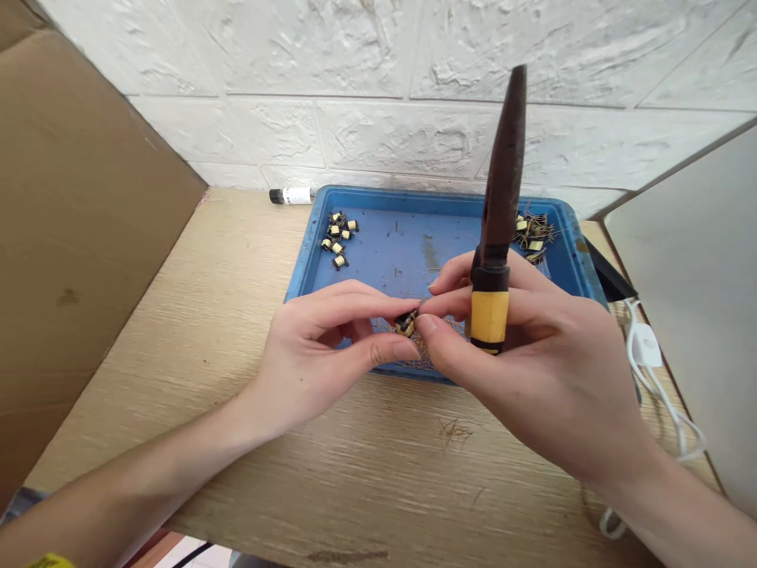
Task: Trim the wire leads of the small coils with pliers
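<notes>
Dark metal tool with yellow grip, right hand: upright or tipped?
Nearly upright. The dark metal tool with yellow grip stands tip-up in the right hand, its top leaning slightly right.

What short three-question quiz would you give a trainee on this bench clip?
1. Which hand holds the tool with the yellow-and-black grip?
2. True or false: the small yellow-taped coils lie inside the blue plastic tray.
3. What do the left hand and right hand pinch between them over the tray? A) a coil B) a screw C) a battery

Key: 1 right; 2 true; 3 A.
</notes>
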### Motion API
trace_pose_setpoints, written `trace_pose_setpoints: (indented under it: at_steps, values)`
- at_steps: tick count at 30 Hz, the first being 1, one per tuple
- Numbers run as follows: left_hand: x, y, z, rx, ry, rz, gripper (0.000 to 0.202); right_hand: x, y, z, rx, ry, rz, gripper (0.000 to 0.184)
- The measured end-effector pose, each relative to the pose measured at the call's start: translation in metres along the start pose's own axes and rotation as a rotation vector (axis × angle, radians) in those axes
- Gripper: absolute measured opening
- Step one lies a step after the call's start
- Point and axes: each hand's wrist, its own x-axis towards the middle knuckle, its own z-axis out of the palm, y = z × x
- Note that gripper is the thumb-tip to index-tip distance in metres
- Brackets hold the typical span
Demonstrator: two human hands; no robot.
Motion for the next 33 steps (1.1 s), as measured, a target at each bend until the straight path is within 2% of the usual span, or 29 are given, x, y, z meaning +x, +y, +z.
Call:
trace_pose_setpoints:
  at_steps: [7,12,18,24,27,30,33]
  values:
    - [0.0,0.0,0.001,0.028,0.011,0.047,0.036,-0.004,0.002,0.003,-0.037,0.007,-0.005,0.013]
    - [0.001,0.002,0.0,0.028,0.0,-0.031,0.025,-0.004,0.001,0.004,-0.061,0.027,-0.013,0.013]
    - [0.004,0.002,-0.001,0.013,0.023,-0.085,0.017,0.002,0.001,-0.001,-0.011,0.016,0.025,0.033]
    - [0.005,-0.001,-0.003,-0.01,0.011,-0.094,0.021,0.006,-0.001,-0.007,0.01,-0.068,0.109,0.039]
    - [0.005,0.0,-0.003,-0.034,0.007,-0.062,0.027,0.004,-0.003,-0.006,0.055,-0.08,0.135,0.024]
    - [0.003,0.0,-0.002,-0.029,0.019,-0.015,0.027,0.001,-0.004,-0.003,0.086,-0.04,0.151,0.008]
    - [0.002,0.0,-0.001,0.011,0.013,0.042,0.026,-0.001,-0.005,-0.003,0.08,-0.002,0.145,0.007]
